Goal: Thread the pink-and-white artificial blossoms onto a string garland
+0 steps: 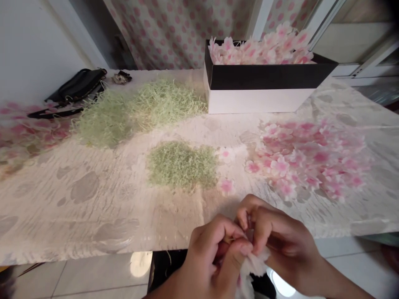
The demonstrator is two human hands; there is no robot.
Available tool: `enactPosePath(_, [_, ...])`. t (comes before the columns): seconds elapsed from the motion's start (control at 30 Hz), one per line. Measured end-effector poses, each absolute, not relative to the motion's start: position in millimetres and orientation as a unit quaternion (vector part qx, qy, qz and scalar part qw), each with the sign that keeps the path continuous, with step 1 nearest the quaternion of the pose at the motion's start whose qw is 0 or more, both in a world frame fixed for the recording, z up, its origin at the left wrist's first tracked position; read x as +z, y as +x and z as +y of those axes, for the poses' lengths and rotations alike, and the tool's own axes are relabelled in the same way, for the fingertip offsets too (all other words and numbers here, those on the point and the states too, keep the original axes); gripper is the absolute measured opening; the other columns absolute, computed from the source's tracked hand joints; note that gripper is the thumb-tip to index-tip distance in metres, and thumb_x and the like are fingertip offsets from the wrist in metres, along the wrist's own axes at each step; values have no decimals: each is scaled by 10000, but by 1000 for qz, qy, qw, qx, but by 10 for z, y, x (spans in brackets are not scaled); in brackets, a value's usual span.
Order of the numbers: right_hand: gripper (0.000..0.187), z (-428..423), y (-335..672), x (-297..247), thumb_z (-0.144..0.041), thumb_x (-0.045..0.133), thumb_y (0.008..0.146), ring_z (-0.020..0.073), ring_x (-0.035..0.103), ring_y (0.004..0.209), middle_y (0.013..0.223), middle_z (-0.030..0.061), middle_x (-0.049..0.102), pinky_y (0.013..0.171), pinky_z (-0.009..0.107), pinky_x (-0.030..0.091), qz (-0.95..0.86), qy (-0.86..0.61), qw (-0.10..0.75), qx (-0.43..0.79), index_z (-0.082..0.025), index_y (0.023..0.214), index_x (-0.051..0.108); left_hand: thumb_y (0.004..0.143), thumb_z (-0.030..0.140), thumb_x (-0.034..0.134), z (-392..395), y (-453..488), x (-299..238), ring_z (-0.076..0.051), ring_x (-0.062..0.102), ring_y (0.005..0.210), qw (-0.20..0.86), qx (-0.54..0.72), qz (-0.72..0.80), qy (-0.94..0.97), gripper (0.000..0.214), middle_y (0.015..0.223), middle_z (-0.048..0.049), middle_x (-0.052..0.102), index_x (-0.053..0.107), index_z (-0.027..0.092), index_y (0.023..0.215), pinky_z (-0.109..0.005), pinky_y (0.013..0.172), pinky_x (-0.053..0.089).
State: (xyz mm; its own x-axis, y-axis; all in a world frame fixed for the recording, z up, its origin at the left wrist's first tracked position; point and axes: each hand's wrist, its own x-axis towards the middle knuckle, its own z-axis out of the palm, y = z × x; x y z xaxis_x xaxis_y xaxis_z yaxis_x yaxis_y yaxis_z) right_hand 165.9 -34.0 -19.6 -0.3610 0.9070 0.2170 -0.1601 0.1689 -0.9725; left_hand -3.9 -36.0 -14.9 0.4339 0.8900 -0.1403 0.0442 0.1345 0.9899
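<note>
Tightly, our left-hand grip (215, 257) and right-hand grip (280, 245) clamp together on a pale artificial blossom (254, 265), just off the tabletop's (93, 216) near edge. Its centre is hidden between them; only its lower petals (246, 282) show.

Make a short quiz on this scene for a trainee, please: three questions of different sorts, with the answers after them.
1. True or false: the black-and-white box holds pink blossoms.

2. What do the left hand and the right hand hold between them?
A) a black bag
B) a pale pink blossom
C) a clump of green shreds

3. On which side of the front heap of green shreds lies the large heap of loose pink blossoms?

Key: 1. True. 2. B. 3. The right side.
</note>
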Motion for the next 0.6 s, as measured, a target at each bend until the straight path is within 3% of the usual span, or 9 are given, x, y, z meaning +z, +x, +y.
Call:
enactPosePath(0.23, [157,-347,1613,-168,-95,574,881,148,556,859,928,30,523,718,242,489,-604,-312,505,532,-240,824,595,880,471,580,-388,80,-12,-38,414,393,650,390,447,475,334,583,28,510,532,186,713,-129,384,306])
enactPosePath(0.43, [164,-228,1625,-31,-108,520,921,156,577,909,955,33,548,749,268,488,-607,-314,484,547,-249,866,584,904,479,551,-308,-28,-27,-62,371,437,626,388,461,495,346,560,48,417,545,187,718,-168,410,290])
enactPosePath(0.6, [102,14,1710,175,-157,593,914,121,627,778,893,10,640,691,247,495,-524,-331,474,626,-230,848,562,968,364,468,-173,-199,26,-67,456,488,609,402,434,528,188,860,-9,633,629,284,1026,-175,473,408])
